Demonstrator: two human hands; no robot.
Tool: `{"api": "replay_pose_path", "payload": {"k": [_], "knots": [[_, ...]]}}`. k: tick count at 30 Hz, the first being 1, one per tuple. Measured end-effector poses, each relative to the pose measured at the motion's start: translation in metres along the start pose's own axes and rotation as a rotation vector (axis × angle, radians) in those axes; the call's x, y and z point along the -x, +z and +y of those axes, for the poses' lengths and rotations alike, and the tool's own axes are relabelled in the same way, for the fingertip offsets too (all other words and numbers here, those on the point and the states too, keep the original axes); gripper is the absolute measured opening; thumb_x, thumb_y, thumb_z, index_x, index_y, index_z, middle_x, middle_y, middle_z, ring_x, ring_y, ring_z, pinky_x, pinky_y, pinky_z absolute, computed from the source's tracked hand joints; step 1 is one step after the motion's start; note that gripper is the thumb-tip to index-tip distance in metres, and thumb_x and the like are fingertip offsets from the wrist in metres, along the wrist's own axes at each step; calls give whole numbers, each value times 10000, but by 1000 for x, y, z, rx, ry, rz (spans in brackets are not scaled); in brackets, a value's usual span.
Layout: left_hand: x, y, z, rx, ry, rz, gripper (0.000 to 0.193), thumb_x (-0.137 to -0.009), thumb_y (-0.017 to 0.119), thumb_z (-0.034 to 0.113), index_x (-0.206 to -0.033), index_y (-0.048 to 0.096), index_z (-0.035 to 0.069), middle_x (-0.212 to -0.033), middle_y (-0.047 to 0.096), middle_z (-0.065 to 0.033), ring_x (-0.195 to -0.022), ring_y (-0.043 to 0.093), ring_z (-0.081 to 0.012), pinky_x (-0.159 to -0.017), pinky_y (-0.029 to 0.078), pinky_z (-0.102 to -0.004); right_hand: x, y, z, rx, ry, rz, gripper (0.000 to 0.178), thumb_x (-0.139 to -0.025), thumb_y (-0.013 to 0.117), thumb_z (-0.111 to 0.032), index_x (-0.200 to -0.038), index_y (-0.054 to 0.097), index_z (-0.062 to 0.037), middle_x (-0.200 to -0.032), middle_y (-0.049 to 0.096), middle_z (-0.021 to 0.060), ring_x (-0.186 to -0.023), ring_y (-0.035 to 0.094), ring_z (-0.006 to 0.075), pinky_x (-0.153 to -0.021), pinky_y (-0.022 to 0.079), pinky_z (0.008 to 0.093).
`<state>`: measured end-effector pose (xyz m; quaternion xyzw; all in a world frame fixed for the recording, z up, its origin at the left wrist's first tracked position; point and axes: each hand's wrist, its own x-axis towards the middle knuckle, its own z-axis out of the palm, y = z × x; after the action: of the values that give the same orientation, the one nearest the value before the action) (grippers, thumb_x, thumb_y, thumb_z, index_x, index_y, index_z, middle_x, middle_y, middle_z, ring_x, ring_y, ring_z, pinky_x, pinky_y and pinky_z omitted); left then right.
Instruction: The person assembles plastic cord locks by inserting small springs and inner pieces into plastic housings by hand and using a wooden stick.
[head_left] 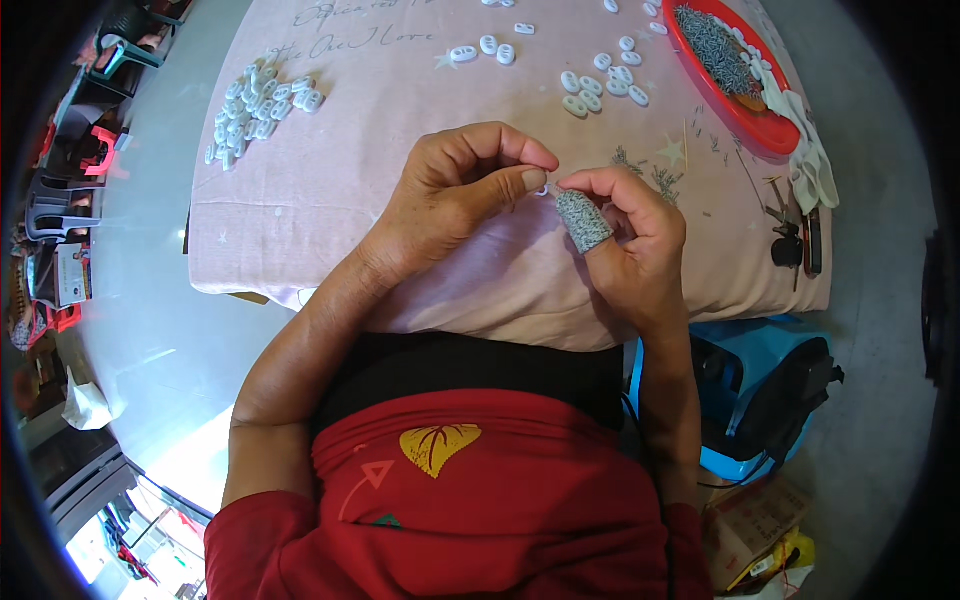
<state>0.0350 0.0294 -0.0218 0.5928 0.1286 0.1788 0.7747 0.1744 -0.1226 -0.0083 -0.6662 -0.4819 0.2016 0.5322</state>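
Pinching a tiny white piece point(541, 188) between thumb and forefinger, my left hand point(455, 195) meets my right hand point(625, 240) over the near edge of the pink cloth point(400, 120). My right fingertips close on it too; the thumb wears a grey finger cover point(582, 220). It is mostly hidden, so its direction is unclear. Farther off lie white toggles, a pile point(258, 108) left, loose ones point(600, 85) right. A red tray point(735, 95) far right holds small grey springs point(715, 50).

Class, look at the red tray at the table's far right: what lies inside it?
The red tray holds a heap of small grey metal pieces. An orange-brown bit shows at the heap's near end. Whatever lies beneath the heap is covered.
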Motion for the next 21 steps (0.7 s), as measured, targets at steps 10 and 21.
{"api": "replay_pose_path", "payload": {"k": [10,21], "knots": [[0,2,-5,-80,59,12,133,-946,658,65,-1046,690,-16,-903,681,-10,-836,599,-52,-757,499,-203,-5,5,-8,231,-153,48,166,-779,645,46,-929,645,-24,-768,594,107,-651,594,208,-558,453,300],[2,2,-4,-17,17,12,155,-944,652,44,-1090,669,-6,-934,670,-12,-810,575,-40,-727,475,-177,-2,18,-1,107,-65,88,135,-803,657,34,-927,642,-15,-740,607,72,-593,549,129,-534,432,258]]}}
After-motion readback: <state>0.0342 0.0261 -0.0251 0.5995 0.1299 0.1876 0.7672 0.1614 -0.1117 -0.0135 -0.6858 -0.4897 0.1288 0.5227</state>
